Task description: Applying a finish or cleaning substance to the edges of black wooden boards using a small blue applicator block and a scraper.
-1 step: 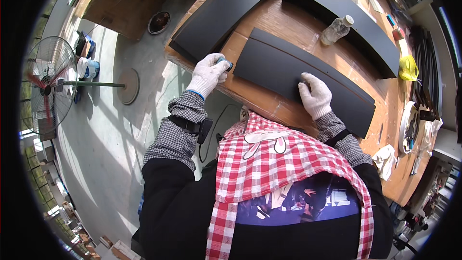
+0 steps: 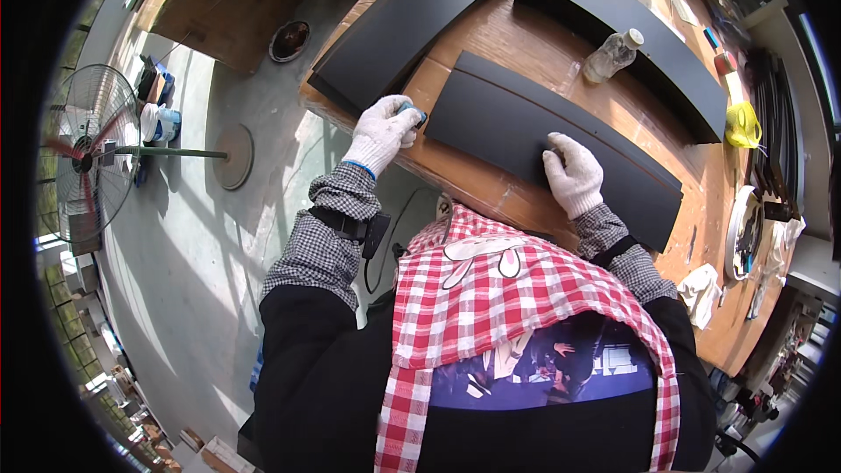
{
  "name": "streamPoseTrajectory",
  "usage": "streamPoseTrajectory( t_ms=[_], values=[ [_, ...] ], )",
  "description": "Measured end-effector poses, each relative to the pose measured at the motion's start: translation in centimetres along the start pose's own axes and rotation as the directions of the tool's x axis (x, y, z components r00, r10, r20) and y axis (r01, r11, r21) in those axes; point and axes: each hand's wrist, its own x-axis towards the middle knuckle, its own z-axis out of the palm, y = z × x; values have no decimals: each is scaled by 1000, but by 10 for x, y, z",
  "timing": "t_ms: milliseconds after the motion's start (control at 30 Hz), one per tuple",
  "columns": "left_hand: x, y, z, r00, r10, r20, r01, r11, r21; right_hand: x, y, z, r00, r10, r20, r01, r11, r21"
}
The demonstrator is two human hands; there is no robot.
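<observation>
Mid-frame, the white-gloved left hand (image 2: 383, 133) grasped a small blue object (image 2: 406, 109) while the loosely open right hand (image 2: 574, 177) rested on a long dark-grey panel (image 2: 517, 114).

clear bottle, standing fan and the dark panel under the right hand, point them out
Clear bottle (image 2: 610, 60), head view, middle of its body
Standing fan (image 2: 85, 160), head view, its central hub
Dark panel (image 2: 510, 114), head view, flat face left of centre

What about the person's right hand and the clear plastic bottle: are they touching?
Apart. The head view shows black panel and brown tabletop between the right hand and the plastic bottle.
</observation>
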Motion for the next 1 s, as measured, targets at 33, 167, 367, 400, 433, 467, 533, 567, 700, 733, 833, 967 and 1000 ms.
streamPoseTrajectory(
  t_ms=[33, 167, 367, 400, 433, 467, 533, 567, 700, 733, 833, 967, 1000],
  values=[
    [0, -1, 4, 1000, -8, -15, 10, 997, 71, 0, 0, 1, 1000, -8, -2, 8, 1000, 5],
    [-9, 4, 3, 998, -66, -10, 66, 957, 281, 0, 2, -1, 1000, -16, -6, 16, 1000, 4],
    [-7, -2, -15, 999, -19, -38, 24, 991, 133, 1, -2, -4, 999, 6, 47, -6, 1000, -4],
    [-3, -4, -15, 999, -18, -44, 23, 991, 131, 0, -2, -3, 999, 2, 50, -2, 1000, 0],
    [2, -7, -15, 1000, -5, -23, 7, 997, 78, -1, -2, -1, 1000, -4, 29, 4, 1000, 14],
    [4, -4, -8, 1000, 9, 2, -9, 1000, 25, 0, 0, 0, 1000, -6, 5, 6, 1000, 25],
    [-4, 1, 1, 996, 28, -80, -13, 984, 175, 1, 0, -1, 1000, -7, 11, 7, 1000, 23],
    [-10, 6, -3, 999, -28, -29, 36, 959, 281, 0, 0, -1, 1000, -6, 15, 6, 1000, 24],
    [-23, 8, -18, 1000, -17, 16, 6, 850, 526, 1, 0, -2, 1000, -4, 26, 3, 1000, 24],
    [-29, 10, -14, 992, 123, -11, -88, 770, 632, 2, 0, -3, 999, 42, 26, -43, 997, 64],
    [-46, 27, 29, 940, 318, 124, -307, 632, 712, 12, -16, -14, 935, 264, 236, -329, 893, 308],
    [-72, 56, 106, 839, 385, 385, -508, 300, 808, 12, -71, -52, 695, 260, 670, -640, 650, 411],
    [-74, 58, 120, 786, 416, 458, -571, 201, 796, 11, -71, -55, 632, 237, 738, -707, 567, 423]
  ],
)
